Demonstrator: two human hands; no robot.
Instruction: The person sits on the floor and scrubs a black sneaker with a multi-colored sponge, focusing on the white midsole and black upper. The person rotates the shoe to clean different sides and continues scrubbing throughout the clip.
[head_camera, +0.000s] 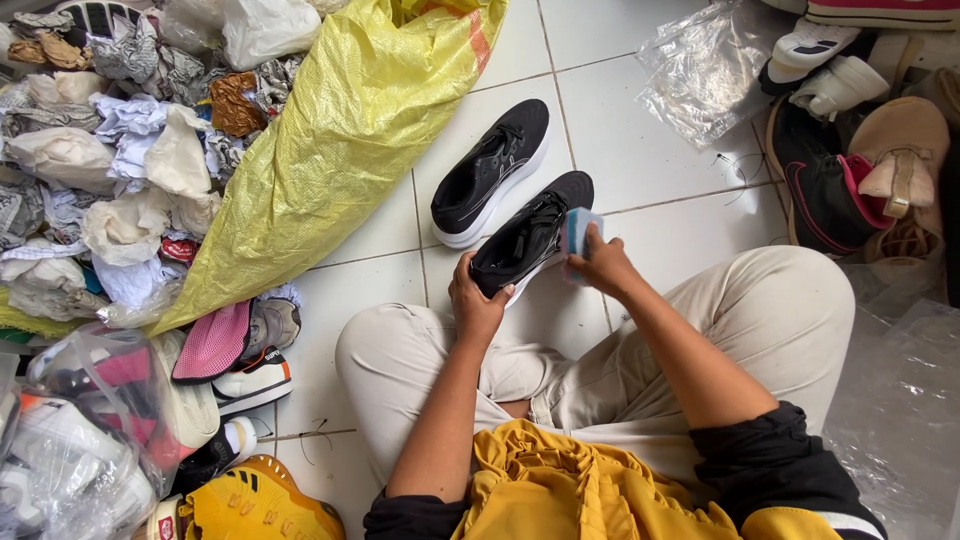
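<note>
- Yellow cloth (560, 490) bunched in the lap lies nearest, above crossed legs in beige trousers (770, 320).
- Just beyond, the left hand (478, 305) grips the heel of a black sneaker (520, 245) with a white sole, held tilted over the tiled floor (640, 130).
- Right hand (600, 265) is closed around a small blue sponge (578, 232), pressed against the sneaker's side.
- Its matching sneaker (490, 172) rests on the floor just beyond, slightly left.
- Further left lie a yellow woven sack (340, 150) and crumpled paper (100, 170); more shoes (850, 170) sit far right.
- Risk, as I judge it: the one-handed heel grip could let the sneaker twist or drop under the sponge's pressure.
</note>
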